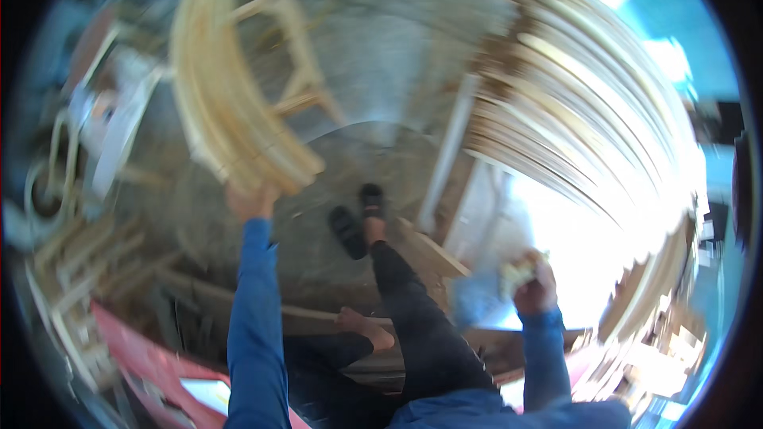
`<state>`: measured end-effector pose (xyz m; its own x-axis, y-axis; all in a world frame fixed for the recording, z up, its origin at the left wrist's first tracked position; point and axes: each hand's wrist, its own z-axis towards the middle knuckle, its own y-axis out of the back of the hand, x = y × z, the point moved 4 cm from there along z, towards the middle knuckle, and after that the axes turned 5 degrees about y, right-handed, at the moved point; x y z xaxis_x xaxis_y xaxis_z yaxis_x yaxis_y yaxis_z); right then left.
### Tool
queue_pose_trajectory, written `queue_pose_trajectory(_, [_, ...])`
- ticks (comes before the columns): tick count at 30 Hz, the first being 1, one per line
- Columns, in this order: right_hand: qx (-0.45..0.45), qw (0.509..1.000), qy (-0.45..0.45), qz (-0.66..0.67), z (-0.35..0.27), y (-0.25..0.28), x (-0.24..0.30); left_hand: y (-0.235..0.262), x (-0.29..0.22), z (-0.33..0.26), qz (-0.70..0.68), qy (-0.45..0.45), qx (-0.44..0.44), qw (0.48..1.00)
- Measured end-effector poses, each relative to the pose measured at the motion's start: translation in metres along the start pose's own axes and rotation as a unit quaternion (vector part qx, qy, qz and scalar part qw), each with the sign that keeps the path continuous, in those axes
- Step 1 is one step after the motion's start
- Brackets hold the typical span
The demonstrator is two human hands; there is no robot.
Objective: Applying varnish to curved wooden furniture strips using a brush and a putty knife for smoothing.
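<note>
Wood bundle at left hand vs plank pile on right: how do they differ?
Size: the wood bundle looks much smaller than the plank pile.
Contact: the left hand grips the bundle's near end; no hand touches the pile.
Look: the bundle is fairly even yellow-tan; the pile mixes pale and brown, partly washed out by glare.
Shared: both are long wooden pieces set side by side.

Widest passage: stretch of grey concrete floor (389, 71) between stack of curved pale wooden pieces (230, 87) at left hand (250, 199) and high pile of long pale wooden strips (588, 99) on right. Light open wooden frame (298, 52) beside stack narrows it from left. Nearer in, black-trousered leg (405, 286), black slippers (346, 232) and flat tan board (433, 248) obstruct room between hands. Jumbled pale wooden frames (87, 266) block far left.
</note>
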<state>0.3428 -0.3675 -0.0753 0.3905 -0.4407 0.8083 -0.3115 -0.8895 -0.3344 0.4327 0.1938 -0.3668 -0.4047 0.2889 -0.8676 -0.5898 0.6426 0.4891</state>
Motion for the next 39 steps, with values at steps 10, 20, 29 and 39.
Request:
queue_pose_trajectory(10, [-0.001, 0.989, 0.035, 0.143, 0.002, -0.002, 0.012, -0.045, -0.358, -0.142, 0.020, -0.307, 0.377, 0.874])
queue_pose_trajectory(20, [-0.097, 0.967, 0.032, 0.231, -0.019, 0.067, 0.038, -0.076, -0.538, -0.228, 0.030, -0.535, 0.303, 0.788])
queue_pose_trajectory(29, [-0.181, 0.962, 0.018, 0.204, -0.007, 0.106, 0.041, -0.159, -0.625, -0.263, 0.092, -0.577, 0.274, 0.764])
queue_pose_trajectory(39, [-0.201, 0.962, 0.002, 0.183, -0.008, 0.110, 0.043, -0.193, -0.629, -0.274, 0.179, -0.621, 0.175, 0.743])
